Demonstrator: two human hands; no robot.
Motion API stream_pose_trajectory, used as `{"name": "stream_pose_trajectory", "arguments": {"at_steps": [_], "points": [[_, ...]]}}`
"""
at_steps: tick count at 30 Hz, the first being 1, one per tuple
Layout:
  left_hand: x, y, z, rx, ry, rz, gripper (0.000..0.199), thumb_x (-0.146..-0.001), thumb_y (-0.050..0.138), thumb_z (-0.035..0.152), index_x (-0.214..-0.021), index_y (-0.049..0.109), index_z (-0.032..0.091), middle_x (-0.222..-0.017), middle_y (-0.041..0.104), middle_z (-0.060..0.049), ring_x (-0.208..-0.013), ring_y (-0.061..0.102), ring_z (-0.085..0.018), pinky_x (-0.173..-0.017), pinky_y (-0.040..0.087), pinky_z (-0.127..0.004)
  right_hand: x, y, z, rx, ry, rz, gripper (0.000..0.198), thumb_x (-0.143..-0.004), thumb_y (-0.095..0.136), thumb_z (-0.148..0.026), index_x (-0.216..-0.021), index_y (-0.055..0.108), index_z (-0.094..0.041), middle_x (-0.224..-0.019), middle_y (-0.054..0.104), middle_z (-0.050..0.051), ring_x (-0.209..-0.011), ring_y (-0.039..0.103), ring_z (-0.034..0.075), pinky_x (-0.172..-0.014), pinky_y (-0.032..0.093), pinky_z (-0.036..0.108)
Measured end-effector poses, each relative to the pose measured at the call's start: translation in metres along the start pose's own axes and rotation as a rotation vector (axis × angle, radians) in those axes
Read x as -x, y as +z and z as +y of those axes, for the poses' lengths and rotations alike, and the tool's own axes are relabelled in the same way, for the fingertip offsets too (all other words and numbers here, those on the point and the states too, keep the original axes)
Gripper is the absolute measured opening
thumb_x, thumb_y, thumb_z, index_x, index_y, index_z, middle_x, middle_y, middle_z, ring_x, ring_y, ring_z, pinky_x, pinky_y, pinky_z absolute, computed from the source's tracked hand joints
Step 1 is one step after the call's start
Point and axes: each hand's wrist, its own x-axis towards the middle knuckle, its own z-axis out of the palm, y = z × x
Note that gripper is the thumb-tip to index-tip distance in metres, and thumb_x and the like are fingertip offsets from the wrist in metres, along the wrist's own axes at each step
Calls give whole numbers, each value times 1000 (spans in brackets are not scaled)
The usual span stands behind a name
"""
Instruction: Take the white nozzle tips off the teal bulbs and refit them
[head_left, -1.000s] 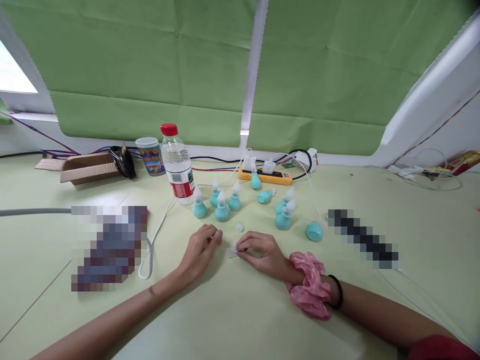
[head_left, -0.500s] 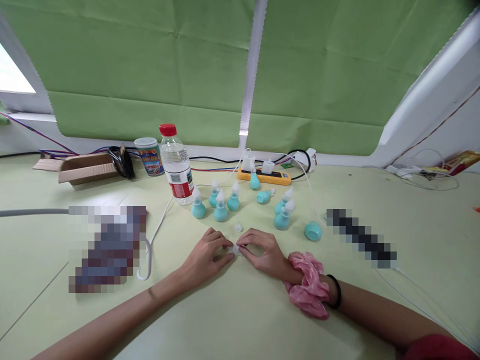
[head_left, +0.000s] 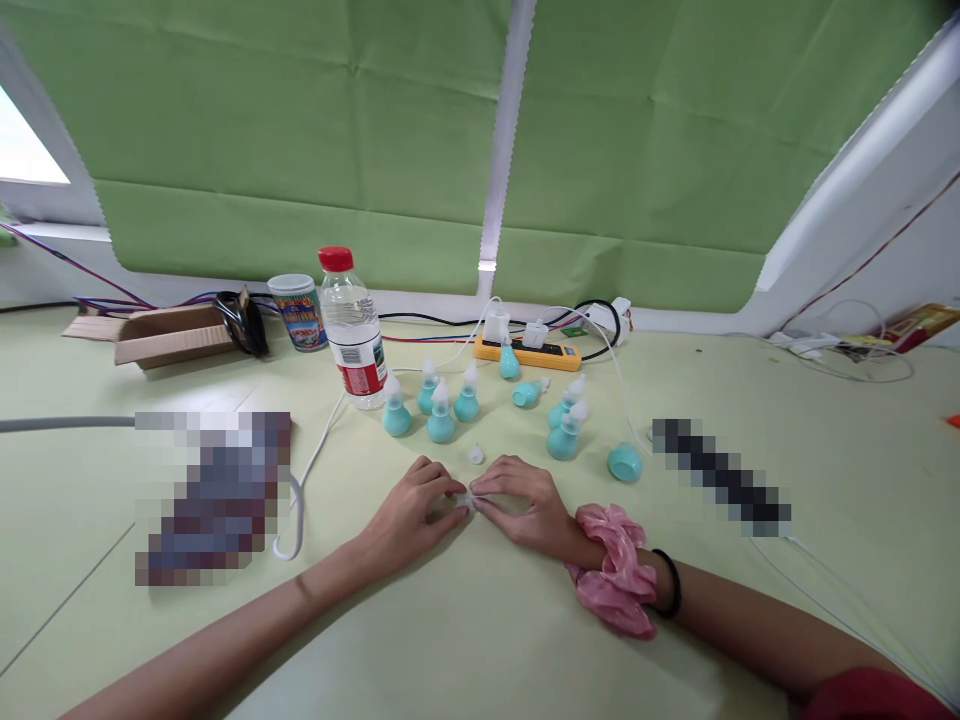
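Observation:
Between the fingertips of both hands is a small translucent plastic piece, mostly covered by the fingers. My left hand pinches it from the left, and my right hand pinches it from the right. Just beyond the fingers, a small clear-white tip stands by itself on the table. Farther back are several teal squeeze bulbs with translucent nozzles, such as one upright bulb and one lying on its side. To the right lies a teal bulb without a nozzle.
A water bottle with a red cap stands back left, near a printed can and a cardboard box. An orange power strip with plugs and cables lies at the back. Blurred objects flank both sides of the table.
My right fingertips have shifted very slightly left, closer to the left ones, covering more of the small translucent piece. The bulbs have not moved.

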Motion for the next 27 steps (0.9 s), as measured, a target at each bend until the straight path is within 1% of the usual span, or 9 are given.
{"name": "stream_pose_trajectory", "arguments": {"at_steps": [3,8,12,17,27], "points": [[0,0,0,-2,9,-3,14,-78,50,25,-85,60,17,-76,57,-5,-77,48,-17,-66,43,-28,0,0,1,-14,-25,-4,13,-70,60,-11,-78,62,-20,-75,67,2,-69,59,15,-67,47,30],[0,0,0,-4,3,-6,14,-78,50,25,-85,59,17,-76,56,-4,-77,47,-17,-66,43,-28,-1,0,-2,0,-3,10,13,-68,61,-10,-77,63,-19,-75,67,4,-69,60,15,-66,48,30],[0,0,0,-4,0,-6,13,-77,50,24,-85,59,17,-76,57,-4,-77,47,-17,-66,43,-28,-2,0,-3,11,-32,19,10,-69,60,-10,-73,63,-19,-73,67,4,-67,60,15,-65,47,30],[0,0,0,-7,4,-4,15,-78,50,25,-85,59,17,-76,56,-5,-77,47,-17,-66,43,-28,-2,1,-2,34,-38,13,10,-71,58,-12,-74,63,-20,-72,66,3,-66,59,14,-64,46,30],[-1,-1,3,-1,-7,11,15,-77,52,27,-84,60,17,-76,59,-4,-78,50,-18,-67,44,-29,3,1,2,139,-96,-77,11,-73,56,-13,-81,57,-21,-77,64,2,-71,56,15,-71,42,33]]}}
